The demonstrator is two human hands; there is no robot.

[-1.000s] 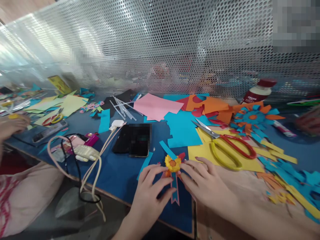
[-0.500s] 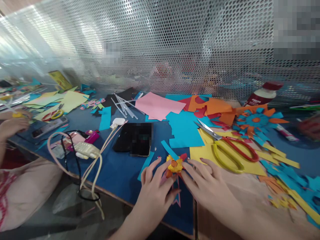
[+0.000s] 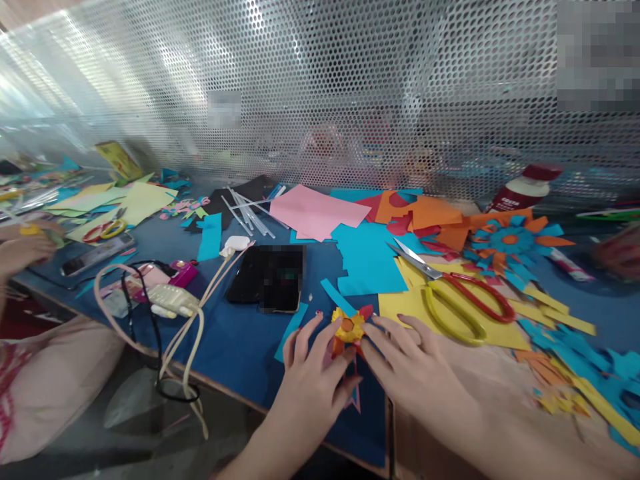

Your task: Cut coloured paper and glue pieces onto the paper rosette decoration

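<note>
Between my two hands, near the table's front edge, is a small paper flower (image 3: 349, 327) with a yellow fringed ring, an orange centre and red and orange petals. My left hand (image 3: 313, 363) grips its left side with the fingertips. On the right side, the fingers of my right hand (image 3: 417, 367) press against the petals. Pink and blue paper tails (image 3: 355, 397) hang below the flower, partly hidden by my fingers. A blue paper strip (image 3: 337, 297) lies just behind it. Scissors (image 3: 450, 293) with red and yellow handles lie half spread on yellow paper, beyond my right hand.
A black phone (image 3: 267, 279) and tangled cables (image 3: 193, 320) lie to the left. Coloured paper sheets (image 3: 320, 212) and a blue-orange paper flower (image 3: 510, 240) lie farther back. A bottle (image 3: 523, 190) stands by the perforated metal screen (image 3: 350, 87). At far left is another person's hand (image 3: 27, 250).
The flower tips slightly, so its yellow ring and orange centre show more fully. My hands stay around it with small finger shifts. The other person's hand at far left moves a little.
</note>
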